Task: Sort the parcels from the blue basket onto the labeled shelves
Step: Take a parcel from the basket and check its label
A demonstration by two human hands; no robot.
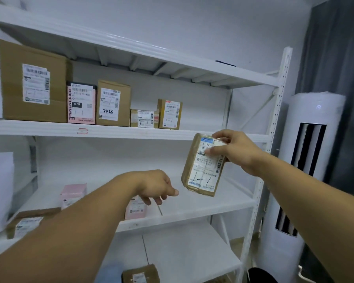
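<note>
Head view. Our right hand grips top of brown parcel, thumb across label, fingers curled behind. Parcel hangs tilted in air, just below front edge of middle shelf, near its right end. Our left hand, lower and left of parcel, relaxed, holds nothing. Behind it pink parcel, blurred, seemingly on board below middle shelf.

There is 1 view only, from a wide-angle camera worn on the person's head. It faces the white shelf rack from close in front, about level with the rack's 2nd board from the top. The top board shows its underside, the lower boards their upper faces. The left hand and right hand reach in from the bottom edge, before the rack.
</note>
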